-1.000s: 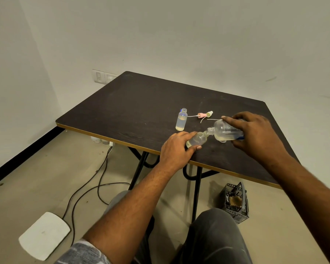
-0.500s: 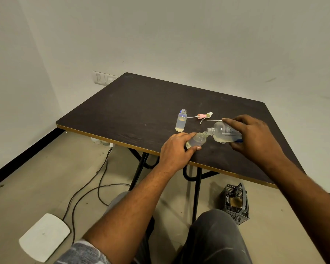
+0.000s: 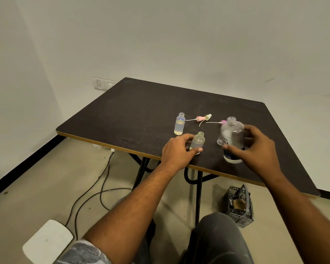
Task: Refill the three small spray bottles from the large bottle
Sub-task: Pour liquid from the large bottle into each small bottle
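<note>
Lg bottle (image 3: 232, 133) now upright in R hand (image 3: 256, 149), L hand (image 3: 176, 152) grips sm bottle (image 3: 198, 142)

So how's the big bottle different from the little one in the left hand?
The big bottle is taller and wider than the little bottle. The big bottle has a printed label; the little bottle is plain. The right hand holds the big bottle, the left hand the little one. Both are clear, upright, uncapped.
</note>
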